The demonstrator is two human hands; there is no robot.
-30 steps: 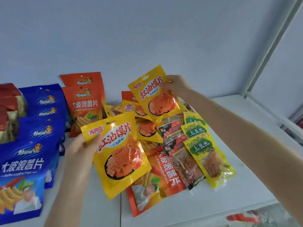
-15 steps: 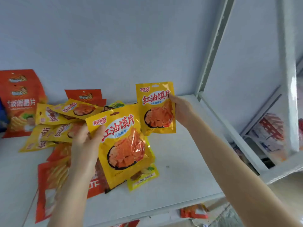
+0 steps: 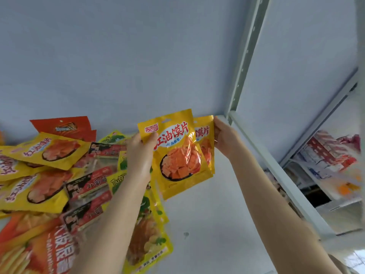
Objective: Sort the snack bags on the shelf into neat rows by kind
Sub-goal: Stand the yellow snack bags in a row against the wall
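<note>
White shelf (image 3: 207, 224), back right corner: my left hand (image 3: 140, 155) pinches one yellow bag (image 3: 177, 155) upright, and my right hand (image 3: 223, 135) grips a second yellow bag (image 3: 205, 139) just behind it. Thin and floppy, they may slump flat once released, or slide toward the mixed pile (image 3: 49, 175) at the shelf's left.
</note>
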